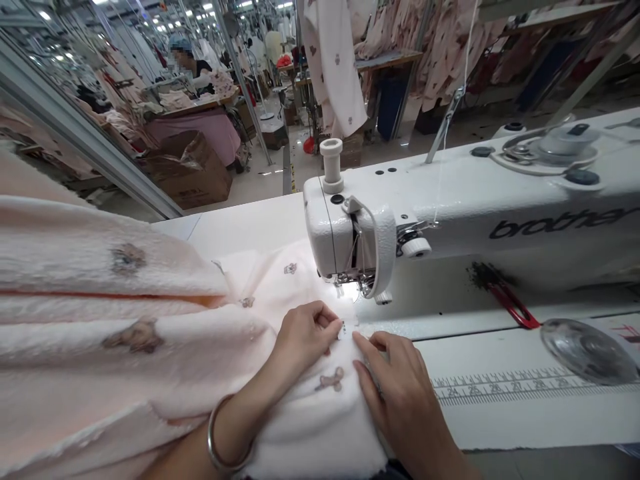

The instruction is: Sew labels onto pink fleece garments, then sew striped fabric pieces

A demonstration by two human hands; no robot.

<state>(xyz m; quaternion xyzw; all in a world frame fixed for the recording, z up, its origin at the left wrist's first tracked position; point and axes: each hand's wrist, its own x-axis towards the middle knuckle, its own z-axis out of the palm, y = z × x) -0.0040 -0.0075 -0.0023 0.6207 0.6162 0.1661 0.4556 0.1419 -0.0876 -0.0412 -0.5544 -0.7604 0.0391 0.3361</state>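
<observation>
1. The left hand (305, 333) has its grip pinched together on the edge of the pale pink fleece fabric (150, 347), just in front of the presser foot (350, 283); the thumb and forefinger close on a small fold of it.
2. The right hand (395, 390) lies flat on the same fabric just beside the left, fingers together and pressing down, clamping nothing.
3. A metal bangle (225, 447) sits on the left wrist.
4. The fabric, printed with small bears, is heaped over the left part of the table (500, 413) and toward the person; only its leading edge reaches the needle area.
5. Judging by this, the edge is lined up at the foot but hardly any of it has passed under; most of the seam looks yet to be sewn.
6. The white sewing machine (500, 207) stands across the table, a spool pin (331, 163) on top, red snips (510, 303) and a clear dish (587, 350) at its base, a printed ruler (500, 385) along the table's front.
7. Beyond lies a garment workshop: hanging pink garments (333, 60), cardboard boxes (187, 170), another person (187, 63) seated at a far station.
</observation>
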